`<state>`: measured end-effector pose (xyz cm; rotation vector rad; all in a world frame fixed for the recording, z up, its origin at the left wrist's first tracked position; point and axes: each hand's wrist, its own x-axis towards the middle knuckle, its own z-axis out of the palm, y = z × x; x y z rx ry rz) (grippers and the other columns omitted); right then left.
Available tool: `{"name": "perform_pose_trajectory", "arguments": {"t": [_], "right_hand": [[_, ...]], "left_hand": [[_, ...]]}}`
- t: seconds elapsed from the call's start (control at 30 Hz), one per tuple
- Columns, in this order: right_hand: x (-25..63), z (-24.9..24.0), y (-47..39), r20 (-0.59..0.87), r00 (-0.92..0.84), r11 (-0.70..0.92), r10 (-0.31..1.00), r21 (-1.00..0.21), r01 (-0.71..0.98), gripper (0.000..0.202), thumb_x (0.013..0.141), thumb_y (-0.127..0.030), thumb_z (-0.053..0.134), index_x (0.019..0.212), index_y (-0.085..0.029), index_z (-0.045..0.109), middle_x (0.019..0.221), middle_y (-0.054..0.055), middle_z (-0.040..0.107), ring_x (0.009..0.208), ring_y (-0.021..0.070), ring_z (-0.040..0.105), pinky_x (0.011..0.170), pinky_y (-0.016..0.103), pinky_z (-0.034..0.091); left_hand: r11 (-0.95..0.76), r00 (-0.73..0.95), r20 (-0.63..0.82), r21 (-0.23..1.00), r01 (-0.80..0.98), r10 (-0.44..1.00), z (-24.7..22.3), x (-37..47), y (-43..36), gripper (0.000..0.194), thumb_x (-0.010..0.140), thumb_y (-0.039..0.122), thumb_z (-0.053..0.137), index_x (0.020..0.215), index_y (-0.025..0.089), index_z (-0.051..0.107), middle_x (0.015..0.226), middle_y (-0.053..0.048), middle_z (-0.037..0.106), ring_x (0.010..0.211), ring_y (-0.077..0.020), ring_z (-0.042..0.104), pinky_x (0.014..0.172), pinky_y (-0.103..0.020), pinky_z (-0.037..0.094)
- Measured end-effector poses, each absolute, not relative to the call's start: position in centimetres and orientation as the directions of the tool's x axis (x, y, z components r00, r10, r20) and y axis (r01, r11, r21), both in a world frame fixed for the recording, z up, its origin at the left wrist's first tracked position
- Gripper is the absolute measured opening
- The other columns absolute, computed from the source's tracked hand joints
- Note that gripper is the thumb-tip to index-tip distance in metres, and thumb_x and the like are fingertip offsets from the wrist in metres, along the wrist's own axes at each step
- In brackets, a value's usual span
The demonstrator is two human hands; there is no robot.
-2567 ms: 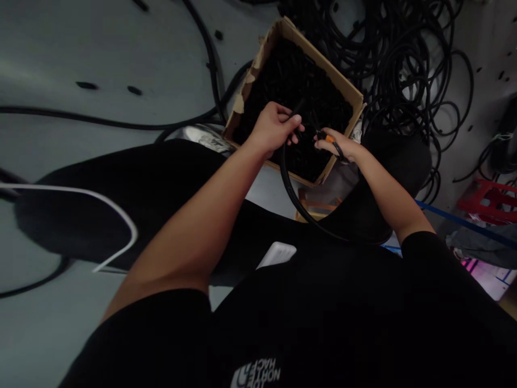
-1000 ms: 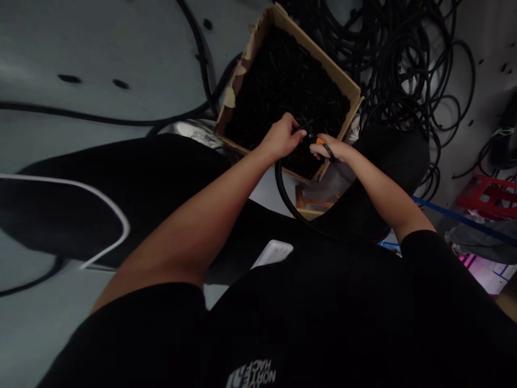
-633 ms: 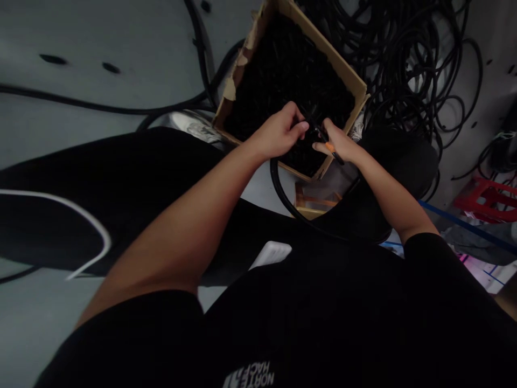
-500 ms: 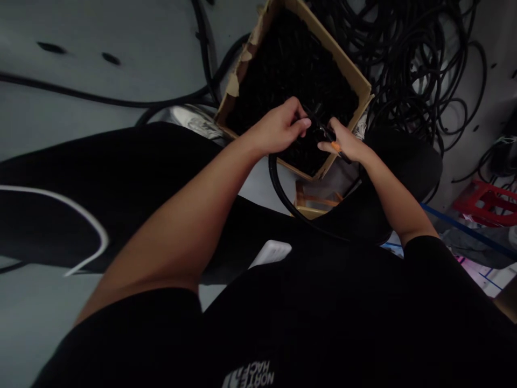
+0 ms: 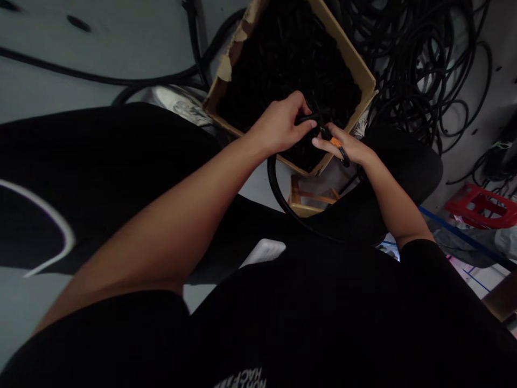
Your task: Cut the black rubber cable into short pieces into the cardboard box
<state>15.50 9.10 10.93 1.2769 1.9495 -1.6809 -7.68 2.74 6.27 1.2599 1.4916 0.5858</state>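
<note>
My left hand [image 5: 288, 123] is closed around a black hose [image 5: 276, 186], whose end pokes out past the thumb and fingertips. From that hand the hose loops down over my lap. My right hand [image 5: 343, 144] grips scissors [image 5: 336, 142] with black and orange handles, a black handle loop showing below the palm. Their dark blades are beside the hose end, close to my left fingertips; whether they touch it is too dark to tell. Both hands are above a cardboard box [image 5: 363, 70] filled with short black pieces.
Coils of black hose [image 5: 428, 64] lie on the floor right of the box, and another length [image 5: 100, 80] runs left. A wooden stool [image 5: 309, 209] stands under the box's near corner. A red plastic stool [image 5: 480, 207] is at the right. A white device [image 5: 264, 250] rests by my lap.
The scissors have turned slightly, and my right thumb has come nearer my left hand. The hose end in my left hand shows more clearly. The view has shifted a little.
</note>
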Motion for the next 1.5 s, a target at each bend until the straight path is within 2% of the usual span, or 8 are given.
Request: {"name": "perform_pose_trajectory", "arguments": {"t": [0.33, 0.57, 0.8, 1.0, 1.2, 1.33, 1.43, 1.5], "right_hand": [[16.7, 6.9, 9.5, -0.617, -0.545, -0.033, 0.568, -0.679, 0.733, 0.047, 0.097, -0.05, 0.089, 0.095, -0.029, 0.047, 0.087, -0.002, 0.052, 0.092, 0.0223, 0.056, 0.091, 0.04, 0.062], [17.1, 7.8, 9.3, -0.633, -0.511, 0.028, 0.581, -0.612, 0.79, 0.05, 0.096, -0.043, 0.088, 0.084, -0.03, 0.041, 0.079, -0.003, 0.043, 0.084, 0.0208, 0.052, 0.083, 0.04, 0.06], [17.6, 6.9, 8.9, -0.616, -0.545, -0.119, 0.569, -0.717, 0.687, 0.048, 0.1, -0.064, 0.086, 0.101, -0.027, 0.054, 0.093, 0.001, 0.064, 0.097, 0.0245, 0.069, 0.096, 0.046, 0.067], [15.8, 6.7, 8.5, -0.593, -0.53, -0.305, 0.606, -0.789, 0.534, 0.045, 0.099, -0.062, 0.085, 0.115, -0.026, 0.063, 0.103, 0.004, 0.073, 0.105, 0.0263, 0.075, 0.102, 0.047, 0.068], [12.9, 7.4, 7.2, -0.593, -0.471, -0.425, 0.653, -0.802, 0.42, 0.049, 0.096, -0.061, 0.088, 0.116, -0.023, 0.065, 0.111, 0.006, 0.074, 0.118, 0.0262, 0.073, 0.108, 0.043, 0.067], [11.3, 8.6, 5.9, -0.593, -0.573, -0.531, 0.566, -0.794, 0.297, 0.052, 0.096, -0.066, 0.09, 0.104, -0.021, 0.066, 0.102, 0.006, 0.074, 0.098, 0.0219, 0.075, 0.09, 0.036, 0.068], [10.5, 9.7, 5.1, -0.581, -0.645, -0.581, 0.497, -0.775, 0.25, 0.054, 0.1, -0.07, 0.089, 0.097, -0.023, 0.063, 0.089, 0.001, 0.07, 0.081, 0.0181, 0.073, 0.078, 0.033, 0.068], [10.1, 10.3, 5.0, -0.583, -0.612, -0.576, 0.534, -0.781, 0.241, 0.055, 0.1, -0.07, 0.09, 0.093, -0.024, 0.06, 0.083, -0.001, 0.066, 0.074, 0.0163, 0.069, 0.074, 0.031, 0.066]], "left_hand": [[0.208, 0.208, -0.337, 0.857, 0.471, 0.918, 7.2, -8.5, 3.8, 0.02, 0.111, 0.034, 0.065, 0.128, 0.023, 0.065, 0.116, -0.001, 0.084, 0.104, -0.0203, 0.068, 0.102, -0.037, 0.057], [0.256, 0.091, -0.351, 0.816, 0.518, 0.932, 6.5, -8.6, 4.4, 0.016, 0.108, 0.033, 0.065, 0.121, 0.024, 0.066, 0.106, 0.003, 0.086, 0.094, -0.0165, 0.064, 0.097, -0.036, 0.057], [0.377, 0.256, -0.415, 0.907, 0.186, 0.873, 5.2, -8.1, 3.9, 0.058, 0.105, 0.084, 0.065, 0.123, 0.028, 0.061, 0.096, 0.002, 0.083, 0.075, -0.0157, 0.061, 0.072, -0.036, 0.055], [0.487, 0.253, -0.452, 0.868, -0.098, 0.856, 7.1, -7.7, 3.8, 0.038, 0.101, 0.057, 0.069, 0.123, 0.026, 0.061, 0.127, -0.008, 0.088, 0.102, -0.0171, 0.073, 0.098, -0.045, 0.065], [0.418, 0.114, -0.402, 0.87, -0.262, 0.908, 8.8, -8.6, 4.7, 0.061, 0.087, 0.06, 0.092, 0.124, 0.03, 0.054, 0.141, -0.003, 0.087, 0.123, -0.0207, 0.077, 0.118, -0.053, 0.066], [0.21, -0.122, -0.274, 0.901, -0.381, 0.954, 8.1, -10.7, 6.1, 0.053, 0.093, 0.044, 0.086, 0.125, 0.029, 0.046, 0.127, 0.001, 0.083, 0.114, -0.0148, 0.075, 0.119, -0.044, 0.066], [0.082, -0.286, -0.171, 0.951, -0.298, 0.943, 7.6, -12.7, 7.3, 0.053, 0.094, 0.054, 0.08, 0.129, 0.03, 0.047, 0.123, 0.002, 0.081, 0.108, -0.0166, 0.074, 0.111, -0.042, 0.068], [0.157, -0.276, -0.225, 0.956, -0.247, 0.934, 7.8, -13.1, 7.5, 0.052, 0.097, 0.065, 0.077, 0.13, 0.034, 0.052, 0.131, 0.003, 0.083, 0.115, -0.0203, 0.076, 0.111, -0.045, 0.068]]}}
